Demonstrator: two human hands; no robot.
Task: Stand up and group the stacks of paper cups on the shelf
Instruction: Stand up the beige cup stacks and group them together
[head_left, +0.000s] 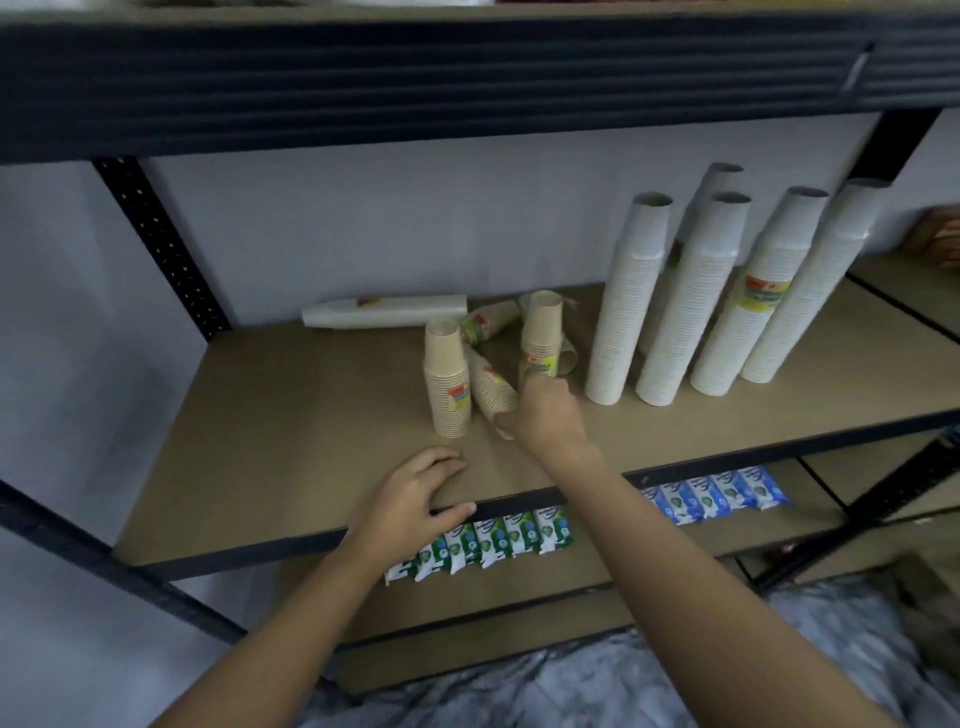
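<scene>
Several tall white cup stacks (691, 306) stand upright at the right of the shelf board (291, 415). One white stack (384, 312) lies on its side at the back. A short brown cup stack (447, 384) stands upright in the middle. My right hand (545, 413) grips the base of a second brown stack (541, 332), which is upright. Two more brown stacks lie tipped between them: one (488, 389) beside my right hand, one (488, 322) further back. My left hand (415, 499) rests on the shelf's front edge, fingers relaxed, holding nothing.
A black beam (467, 73) of the shelf above hangs close overhead. The lower shelf holds rows of green sachets (498, 540) and blue sachets (711, 493). A black upright post (161, 244) stands at the back left. The left half of the board is bare.
</scene>
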